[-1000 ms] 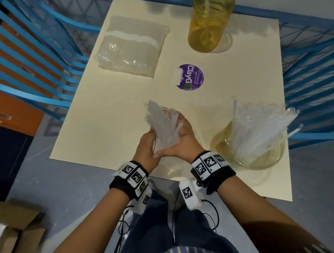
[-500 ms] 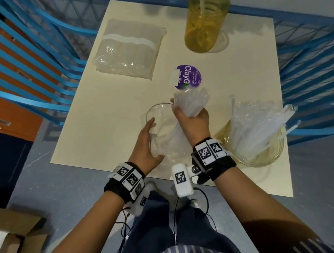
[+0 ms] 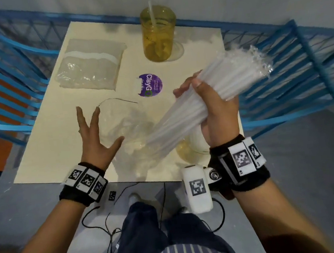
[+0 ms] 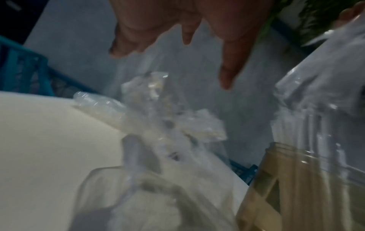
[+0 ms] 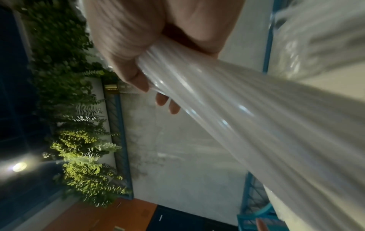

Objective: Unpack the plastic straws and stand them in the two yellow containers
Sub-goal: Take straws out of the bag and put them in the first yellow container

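1. At ten o'clock a sealed clear plastic packet of straws (image 3: 90, 66) lies unopened on the cream table (image 3: 55, 139).
2. Left hand (image 3: 95, 138), fingers spread, has let go of the emptied clear wrapper (image 3: 124, 127) (crumpled).
3. Right hand (image 3: 216, 110) clutches a bundle of translucent plastic straws (image 3: 229, 77), not yet placed.
4. Tall yellow container (image 3: 158, 33) at twelve holds one straw.

Both forearms reach forward, each wrist wrapped in a black band carrying square-patterned markers. The left hand (image 3: 97, 142) is spread wide, fingers straight and splayed, thumb angled out to the right, gripping nothing. The right hand (image 3: 215, 108) is raised higher, fingers and thumb curled tightly around a bundle of straws (image 3: 210, 98).
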